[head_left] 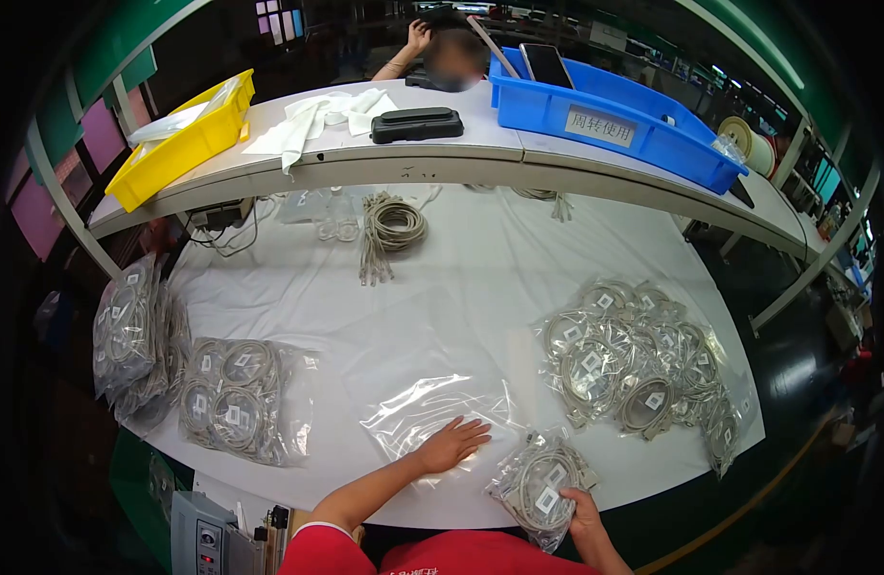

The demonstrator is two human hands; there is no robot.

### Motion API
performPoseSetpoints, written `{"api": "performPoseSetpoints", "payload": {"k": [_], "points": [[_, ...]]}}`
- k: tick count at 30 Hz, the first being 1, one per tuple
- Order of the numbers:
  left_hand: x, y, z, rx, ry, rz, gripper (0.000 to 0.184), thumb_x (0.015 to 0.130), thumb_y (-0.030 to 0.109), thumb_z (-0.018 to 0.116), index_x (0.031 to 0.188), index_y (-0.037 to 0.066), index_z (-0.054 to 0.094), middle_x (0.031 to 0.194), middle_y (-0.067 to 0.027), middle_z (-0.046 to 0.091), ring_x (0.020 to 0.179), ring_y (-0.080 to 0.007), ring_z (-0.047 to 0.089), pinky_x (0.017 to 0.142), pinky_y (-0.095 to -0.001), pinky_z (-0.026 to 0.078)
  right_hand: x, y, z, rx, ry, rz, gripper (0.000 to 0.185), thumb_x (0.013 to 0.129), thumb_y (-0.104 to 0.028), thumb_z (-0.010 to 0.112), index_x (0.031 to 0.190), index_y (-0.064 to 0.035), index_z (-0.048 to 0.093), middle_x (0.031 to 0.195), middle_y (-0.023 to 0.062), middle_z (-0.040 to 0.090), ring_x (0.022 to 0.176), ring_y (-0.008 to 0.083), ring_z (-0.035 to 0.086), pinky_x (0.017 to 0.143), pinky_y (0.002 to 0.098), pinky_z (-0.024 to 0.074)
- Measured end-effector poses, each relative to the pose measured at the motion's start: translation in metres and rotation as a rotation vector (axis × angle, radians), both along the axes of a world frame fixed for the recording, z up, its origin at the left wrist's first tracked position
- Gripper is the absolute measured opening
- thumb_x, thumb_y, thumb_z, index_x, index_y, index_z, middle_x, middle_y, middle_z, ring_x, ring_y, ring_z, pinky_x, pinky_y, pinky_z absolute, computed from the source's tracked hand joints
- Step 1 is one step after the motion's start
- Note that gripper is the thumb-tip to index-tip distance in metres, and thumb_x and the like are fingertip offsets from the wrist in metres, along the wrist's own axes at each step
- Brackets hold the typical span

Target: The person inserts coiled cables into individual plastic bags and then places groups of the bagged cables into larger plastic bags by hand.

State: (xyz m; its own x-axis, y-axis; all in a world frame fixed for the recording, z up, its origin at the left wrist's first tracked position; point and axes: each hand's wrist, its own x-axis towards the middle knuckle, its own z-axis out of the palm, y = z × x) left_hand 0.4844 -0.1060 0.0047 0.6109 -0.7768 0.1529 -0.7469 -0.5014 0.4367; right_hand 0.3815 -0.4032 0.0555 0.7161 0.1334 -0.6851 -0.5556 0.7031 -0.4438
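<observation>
My left hand [454,445] lies flat with its fingers stretched out on a clear plastic bag [418,410] spread on the white-covered table. At the front edge, my right hand [584,518] grips a bagged cable coil [541,487] with white labels on it. A large heap of bagged cable coils [634,350] lies to the right, beyond my right hand. On the left is a larger clear bag holding several cable coils [233,398], beside a stack of similar filled bags [133,335].
Across the back runs a shelf [317,172] bearing a yellow bin [178,144], white cloth [317,120], a black case [416,125] and a blue bin [610,120]. Loose cables [394,230] lie beneath it. A grey machine [207,537] stands front left. Another person's raised hand [418,36] shows behind.
</observation>
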Motion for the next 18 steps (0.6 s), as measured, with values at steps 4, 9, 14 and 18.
{"api": "performPoseSetpoints", "payload": {"k": [4, 9, 14, 18], "points": [[0.019, -0.010, 0.007, -0.648, 0.896, 0.388, 0.044, 0.093, 0.036, 0.027, 0.123, 0.008, 0.044, 0.126, -0.0089, 0.044, 0.120, -0.0220, 0.036, 0.104, -0.0347, 0.020, 0.037, 0.016, -0.019, -0.053, -0.076, 0.161, 0.037, 0.066, -0.001, 0.057, 0.102, 0.0020, 0.053, 0.096, 0.0147, 0.059, 0.087, 0.0283, 0.058, 0.080, 0.0403, 0.0477], [0.001, -0.016, 0.061, -0.865, 1.072, 0.407, 0.041, 0.092, 0.035, 0.033, 0.117, 0.007, 0.050, 0.123, -0.0083, 0.047, 0.119, -0.0229, 0.038, 0.103, -0.0355, 0.020, 0.081, 0.037, -0.037, -0.163, 0.062, -0.031, 0.034, 0.065, 0.001, 0.057, 0.098, 0.0020, 0.054, 0.092, 0.0130, 0.058, 0.080, 0.0261, 0.059, 0.075, 0.0378, 0.0492], [0.017, -0.051, 0.077, -0.278, 0.207, 0.403, 0.035, 0.092, 0.027, 0.032, 0.114, 0.008, 0.051, 0.124, -0.0084, 0.046, 0.121, -0.0285, 0.034, 0.103, -0.0461, 0.016, 0.084, 0.078, 0.005, -0.327, -0.088, 0.196, 0.037, 0.065, 0.003, 0.057, 0.102, 0.0024, 0.051, 0.094, 0.0124, 0.057, 0.084, 0.0232, 0.058, 0.074, 0.0352, 0.0487], [-0.032, -0.100, 0.096, -0.484, 0.635, 0.104, 0.033, 0.091, 0.023, 0.035, 0.117, 0.007, 0.048, 0.127, -0.0092, 0.042, 0.123, -0.0266, 0.031, 0.104, -0.0445, 0.015, 0.089, 0.108, -0.001, -0.402, -0.098, 0.204, 0.033, 0.071, 0.008, 0.049, 0.103, 0.0056, 0.052, 0.102, 0.0135, 0.054, 0.090, 0.0217, 0.056, 0.074, 0.0305, 0.0476]]}}
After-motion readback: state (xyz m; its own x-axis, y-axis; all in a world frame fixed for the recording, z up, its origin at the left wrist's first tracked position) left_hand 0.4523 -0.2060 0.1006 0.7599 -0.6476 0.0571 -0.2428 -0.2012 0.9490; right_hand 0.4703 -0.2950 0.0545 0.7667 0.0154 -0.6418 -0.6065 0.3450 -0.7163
